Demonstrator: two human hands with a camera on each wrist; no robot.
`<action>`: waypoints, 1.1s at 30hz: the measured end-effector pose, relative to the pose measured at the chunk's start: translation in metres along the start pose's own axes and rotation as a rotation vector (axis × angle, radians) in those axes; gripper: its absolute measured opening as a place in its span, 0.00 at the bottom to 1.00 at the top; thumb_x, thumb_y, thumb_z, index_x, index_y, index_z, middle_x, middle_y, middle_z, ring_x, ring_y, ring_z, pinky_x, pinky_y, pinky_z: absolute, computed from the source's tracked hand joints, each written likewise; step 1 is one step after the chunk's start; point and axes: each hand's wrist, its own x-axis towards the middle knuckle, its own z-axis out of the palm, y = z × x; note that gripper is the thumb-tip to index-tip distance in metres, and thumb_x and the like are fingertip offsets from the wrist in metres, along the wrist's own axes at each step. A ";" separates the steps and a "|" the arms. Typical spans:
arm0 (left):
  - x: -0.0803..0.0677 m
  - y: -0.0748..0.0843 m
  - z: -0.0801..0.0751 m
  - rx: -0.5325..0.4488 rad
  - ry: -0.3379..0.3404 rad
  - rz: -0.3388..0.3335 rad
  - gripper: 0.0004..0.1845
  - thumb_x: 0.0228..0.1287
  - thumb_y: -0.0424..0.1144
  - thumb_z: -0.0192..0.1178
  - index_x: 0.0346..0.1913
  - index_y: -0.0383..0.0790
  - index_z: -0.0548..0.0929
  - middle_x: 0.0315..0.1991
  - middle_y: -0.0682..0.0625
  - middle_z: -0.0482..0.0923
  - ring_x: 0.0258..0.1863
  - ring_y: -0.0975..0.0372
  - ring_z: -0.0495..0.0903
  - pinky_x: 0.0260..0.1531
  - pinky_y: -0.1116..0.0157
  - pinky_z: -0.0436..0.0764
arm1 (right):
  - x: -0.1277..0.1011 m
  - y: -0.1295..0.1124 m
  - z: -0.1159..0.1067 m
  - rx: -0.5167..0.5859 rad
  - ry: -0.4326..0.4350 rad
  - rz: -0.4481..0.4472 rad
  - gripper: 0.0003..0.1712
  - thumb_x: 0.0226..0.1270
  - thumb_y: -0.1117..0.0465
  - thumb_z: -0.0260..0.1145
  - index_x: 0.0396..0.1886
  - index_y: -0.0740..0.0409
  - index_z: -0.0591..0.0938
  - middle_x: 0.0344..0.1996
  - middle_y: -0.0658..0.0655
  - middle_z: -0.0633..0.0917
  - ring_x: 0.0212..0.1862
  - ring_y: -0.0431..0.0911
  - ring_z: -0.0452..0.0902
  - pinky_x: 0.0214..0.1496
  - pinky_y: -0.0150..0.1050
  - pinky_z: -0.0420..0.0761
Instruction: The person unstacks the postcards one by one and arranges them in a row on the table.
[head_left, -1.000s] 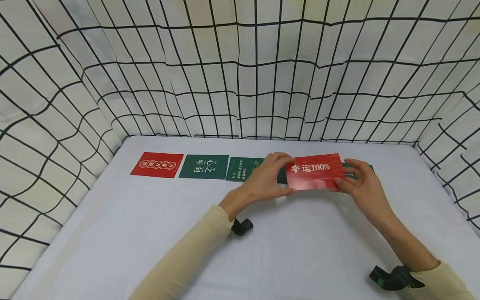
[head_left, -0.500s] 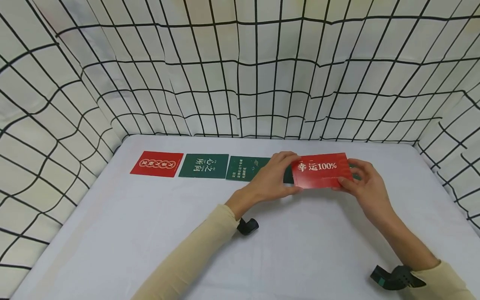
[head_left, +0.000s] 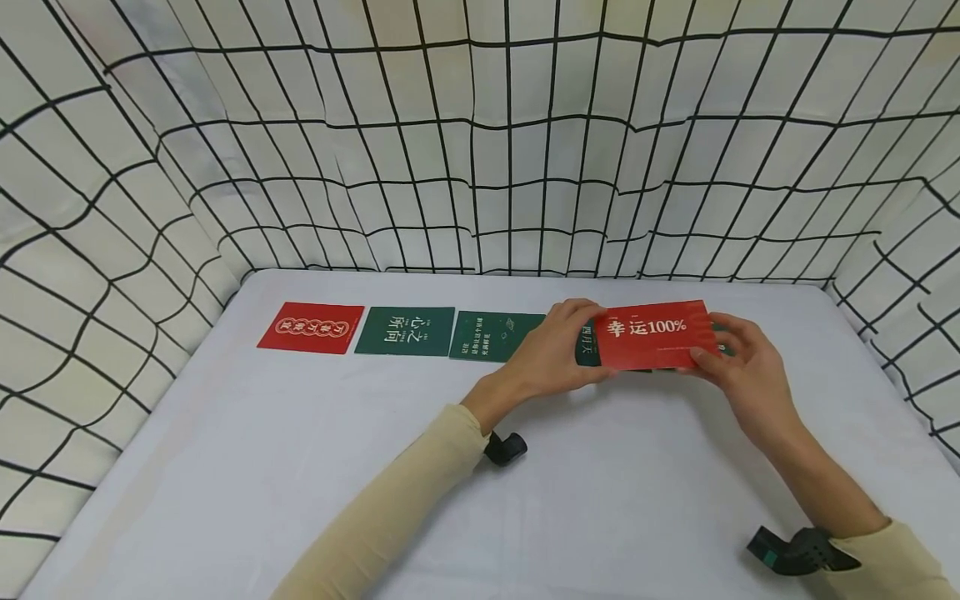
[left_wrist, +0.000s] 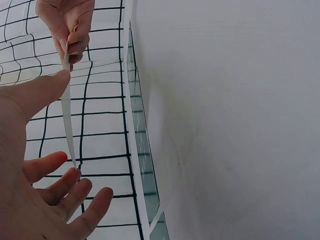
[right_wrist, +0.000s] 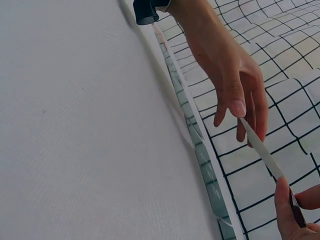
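- Fingers of the left hand (head_left: 551,350) and right hand (head_left: 742,367) pinch opposite ends of a red rectangular paper card (head_left: 654,335).
- It hangs above a row of green cards (head_left: 405,331) on the white table (head_left: 300,467).

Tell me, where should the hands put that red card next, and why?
Probably lower the red card a little further right, flat onto the table at the end of the row. The left hand and right hand each pinch one end, holding it above a green card. The other cards lie side by side, so it likely belongs beside them.
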 end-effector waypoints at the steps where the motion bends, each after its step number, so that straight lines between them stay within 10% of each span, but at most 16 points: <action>1: 0.001 0.000 0.000 0.001 0.001 -0.001 0.44 0.62 0.56 0.73 0.77 0.46 0.67 0.76 0.50 0.65 0.76 0.59 0.64 0.68 0.58 0.81 | 0.000 0.000 0.000 0.007 0.002 0.001 0.43 0.78 0.59 0.64 0.82 0.65 0.53 0.52 0.43 0.79 0.48 0.29 0.84 0.48 0.24 0.86; 15: 0.010 0.010 0.007 -0.009 -0.012 -0.030 0.42 0.62 0.55 0.73 0.77 0.47 0.70 0.78 0.50 0.63 0.77 0.59 0.63 0.67 0.59 0.81 | -0.003 0.009 -0.005 0.276 -0.003 0.076 0.44 0.78 0.60 0.64 0.83 0.58 0.51 0.56 0.46 0.77 0.59 0.36 0.76 0.50 0.27 0.87; 33: 0.028 0.022 0.022 -0.007 -0.020 -0.041 0.40 0.63 0.57 0.71 0.76 0.50 0.71 0.78 0.51 0.63 0.77 0.59 0.63 0.68 0.60 0.80 | -0.004 0.015 -0.014 0.367 0.069 0.132 0.45 0.79 0.60 0.63 0.85 0.52 0.48 0.58 0.43 0.74 0.59 0.38 0.74 0.48 0.29 0.88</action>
